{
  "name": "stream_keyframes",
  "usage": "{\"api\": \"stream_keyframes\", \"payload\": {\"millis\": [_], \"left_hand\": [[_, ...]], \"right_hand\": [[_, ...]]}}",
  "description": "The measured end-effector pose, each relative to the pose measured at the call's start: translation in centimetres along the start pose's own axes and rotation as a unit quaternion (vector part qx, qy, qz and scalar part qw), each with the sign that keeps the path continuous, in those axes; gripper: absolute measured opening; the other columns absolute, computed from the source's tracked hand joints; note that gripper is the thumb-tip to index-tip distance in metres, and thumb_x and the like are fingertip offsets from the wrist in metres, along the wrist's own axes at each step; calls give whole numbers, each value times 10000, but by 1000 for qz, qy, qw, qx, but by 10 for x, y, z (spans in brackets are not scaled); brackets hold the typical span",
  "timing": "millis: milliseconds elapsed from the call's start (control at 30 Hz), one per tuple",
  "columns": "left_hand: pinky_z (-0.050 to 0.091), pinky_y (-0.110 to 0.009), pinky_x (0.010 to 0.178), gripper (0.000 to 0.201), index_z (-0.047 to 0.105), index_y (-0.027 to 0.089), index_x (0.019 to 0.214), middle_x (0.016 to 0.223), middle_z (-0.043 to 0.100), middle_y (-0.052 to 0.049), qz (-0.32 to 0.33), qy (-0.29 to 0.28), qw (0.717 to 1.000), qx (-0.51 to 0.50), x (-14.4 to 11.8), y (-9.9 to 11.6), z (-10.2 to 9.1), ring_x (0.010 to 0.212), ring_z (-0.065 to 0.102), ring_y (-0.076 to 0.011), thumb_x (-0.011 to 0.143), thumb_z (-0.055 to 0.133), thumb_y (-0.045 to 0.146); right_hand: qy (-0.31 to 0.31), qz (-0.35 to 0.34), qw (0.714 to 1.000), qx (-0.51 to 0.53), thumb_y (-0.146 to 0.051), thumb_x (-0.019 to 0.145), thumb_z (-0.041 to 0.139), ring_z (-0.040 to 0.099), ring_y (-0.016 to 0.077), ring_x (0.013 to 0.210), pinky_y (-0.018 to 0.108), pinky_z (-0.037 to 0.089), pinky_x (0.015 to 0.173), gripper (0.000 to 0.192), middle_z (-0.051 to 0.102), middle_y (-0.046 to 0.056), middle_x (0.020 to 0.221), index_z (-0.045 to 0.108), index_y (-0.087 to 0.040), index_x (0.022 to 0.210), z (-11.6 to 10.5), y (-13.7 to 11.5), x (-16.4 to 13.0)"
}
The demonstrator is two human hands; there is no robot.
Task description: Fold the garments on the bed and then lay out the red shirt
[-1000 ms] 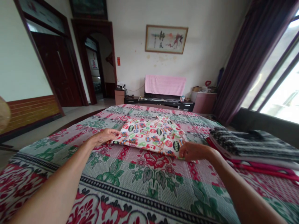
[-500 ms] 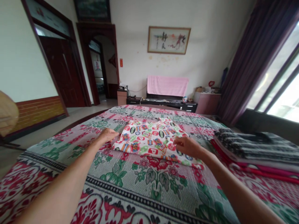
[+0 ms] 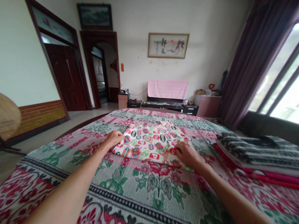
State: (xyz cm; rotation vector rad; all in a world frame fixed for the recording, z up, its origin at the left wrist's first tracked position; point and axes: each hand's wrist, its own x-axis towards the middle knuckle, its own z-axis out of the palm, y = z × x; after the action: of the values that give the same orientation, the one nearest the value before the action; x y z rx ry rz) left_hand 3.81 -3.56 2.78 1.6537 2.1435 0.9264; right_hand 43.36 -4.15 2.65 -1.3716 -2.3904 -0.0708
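Observation:
A white child's garment (image 3: 149,143) with a colourful cartoon print lies spread flat on the flowered bedspread in front of me. My left hand (image 3: 114,138) is at its left edge, thumb and fingers closed on the cloth. On the garment's right side rests my right hand (image 3: 188,153), its fingers curled in and gripping the fabric. That hand and wrist cover the lower right corner of the garment.
The flowered bedspread (image 3: 112,180) covers the bed. To the right, a stack of folded clothes (image 3: 254,152) has a black-and-white patterned piece on top. Beyond the bed, a pink cloth (image 3: 168,88) drapes over a screen on a low black cabinet (image 3: 158,106).
My left hand has moved right onto the garment's left edge. My right hand has come slightly lower over its right side, and the part sticking out at the lower right no longer shows.

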Motion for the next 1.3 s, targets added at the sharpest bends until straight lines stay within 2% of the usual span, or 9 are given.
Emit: {"api": "stream_keyframes", "payload": {"millis": [167,267,400,500,667,833,1100,1200,1300], "left_hand": [[391,-212,487,526,593,165,1160,583,623,34,-60,-73,966,-240,9,6,6,491,545,-123,663,695,304],[446,-231,509,719,499,152,1290,625,648,21,-98,-114,933,-326,20,14,10,520,586,-139,637,767,291],[504,-253,556,616,511,121,1234,701,672,-19,-130,-101,888,-429,41,25,18,576,622,-151,661,737,135],[495,-230,531,485,532,133,1174,670,641,-3,-137,-80,881,-446,57,28,25,529,594,-123,709,653,68],[501,-227,546,462,577,153,1095,683,631,7,-126,-61,898,-418,73,25,32,543,598,-119,656,669,45],[455,-227,534,436,643,128,1011,601,598,21,-134,-3,947,-291,69,16,28,530,573,-130,598,615,-8],[433,-216,648,335,714,180,866,867,723,-32,-84,60,989,-101,52,13,22,825,632,-181,559,639,68],[428,-228,671,221,714,188,820,837,717,-22,-7,71,997,-24,46,19,3,815,621,-184,611,641,186],[419,-226,652,194,705,183,788,773,693,-7,131,-48,990,23,31,23,-28,741,601,-159,671,604,300]], "right_hand": [[9,-3,1000,-1,-181,821,436,570,168,790,262,388,753,209,648,68,846,643,-172,788,3,2,0],[17,-6,1000,-10,-186,822,436,566,170,782,271,386,750,205,645,67,841,636,-175,777,7,5,0],[16,-2,1000,-4,-199,818,449,563,171,782,282,385,752,192,643,60,842,637,-181,782,9,7,0],[12,-2,1000,4,-209,821,449,565,172,783,285,391,755,193,642,63,848,635,-179,778,9,7,1],[11,11,1000,10,-206,814,456,573,174,794,283,398,764,193,647,68,865,645,-178,791,12,9,1],[24,1,1000,16,-202,813,454,564,171,774,277,395,736,194,642,64,835,644,-175,787,15,13,2],[17,-18,999,29,-208,804,462,567,171,751,285,399,719,188,642,60,803,644,-172,775,13,16,4],[15,-16,999,45,-208,787,484,559,157,695,277,395,672,167,639,50,766,645,-172,761,10,17,5],[21,-21,996,78,-206,753,526,529,133,631,260,381,616,120,622,34,709,633,-168,715,2,12,7]]}}
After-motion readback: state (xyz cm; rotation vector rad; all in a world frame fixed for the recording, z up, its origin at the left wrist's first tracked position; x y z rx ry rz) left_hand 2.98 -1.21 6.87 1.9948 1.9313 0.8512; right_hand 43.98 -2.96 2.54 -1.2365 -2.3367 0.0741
